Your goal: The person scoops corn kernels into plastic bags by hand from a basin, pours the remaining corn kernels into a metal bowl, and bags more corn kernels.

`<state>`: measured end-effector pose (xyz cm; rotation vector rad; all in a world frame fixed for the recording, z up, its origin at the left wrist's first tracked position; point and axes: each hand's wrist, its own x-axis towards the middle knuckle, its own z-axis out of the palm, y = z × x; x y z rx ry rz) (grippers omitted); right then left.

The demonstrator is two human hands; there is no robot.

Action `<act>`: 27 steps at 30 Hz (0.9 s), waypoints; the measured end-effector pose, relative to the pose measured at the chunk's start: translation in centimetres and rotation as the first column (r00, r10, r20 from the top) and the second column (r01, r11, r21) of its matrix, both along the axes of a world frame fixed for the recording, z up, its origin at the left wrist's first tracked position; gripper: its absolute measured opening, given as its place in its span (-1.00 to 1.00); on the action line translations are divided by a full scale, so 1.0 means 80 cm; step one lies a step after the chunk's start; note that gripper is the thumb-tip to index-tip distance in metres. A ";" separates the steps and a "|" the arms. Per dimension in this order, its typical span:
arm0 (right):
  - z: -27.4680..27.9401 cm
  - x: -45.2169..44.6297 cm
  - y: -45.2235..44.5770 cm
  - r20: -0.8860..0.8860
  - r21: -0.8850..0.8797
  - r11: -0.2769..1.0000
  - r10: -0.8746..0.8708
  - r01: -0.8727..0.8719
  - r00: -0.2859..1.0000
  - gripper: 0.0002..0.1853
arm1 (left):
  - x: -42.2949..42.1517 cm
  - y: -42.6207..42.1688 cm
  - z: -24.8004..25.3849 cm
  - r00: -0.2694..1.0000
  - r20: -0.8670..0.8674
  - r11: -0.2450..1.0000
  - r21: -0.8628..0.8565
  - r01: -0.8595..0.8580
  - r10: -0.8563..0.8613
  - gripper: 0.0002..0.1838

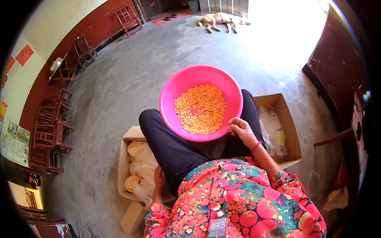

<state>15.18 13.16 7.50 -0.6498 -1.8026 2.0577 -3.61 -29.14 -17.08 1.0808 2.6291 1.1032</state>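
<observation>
No text, brand or number can be read. The printed sheet (15,142) on the wall (37,39), by the left edge of the view, is too small to make out, as are the marks on the red papers (24,55) above it and the green patch on the clear bag (278,137) inside the right-hand cardboard box (291,133).

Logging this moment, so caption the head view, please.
Head view: pink basin of orange kernels across the knees, right hand at its rim, left hand beside the left box.

So my right hand (240,128)'s at three o'clock from mid-view, fingers curled; left hand (159,177)'s seven o'clock, partly hidden.
</observation>
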 end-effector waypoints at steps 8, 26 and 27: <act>0.002 0.000 -0.005 -0.026 0.020 0.999 -0.033 0.033 0.999 -0.90 | -0.017 -0.040 -0.015 0.791 0.549 0.963 -0.142 -0.229 0.269 -0.59; -0.022 -0.002 -0.001 -0.131 0.004 0.999 -0.043 0.044 0.990 -0.91 | -0.039 0.272 0.366 0.997 -0.068 0.867 0.498 -0.003 0.042 -0.78; -0.017 0.000 -0.002 -0.120 -0.001 1.000 -0.020 0.021 0.993 -0.91 | -0.026 0.297 0.371 0.996 -0.090 0.894 0.446 0.038 0.003 -0.79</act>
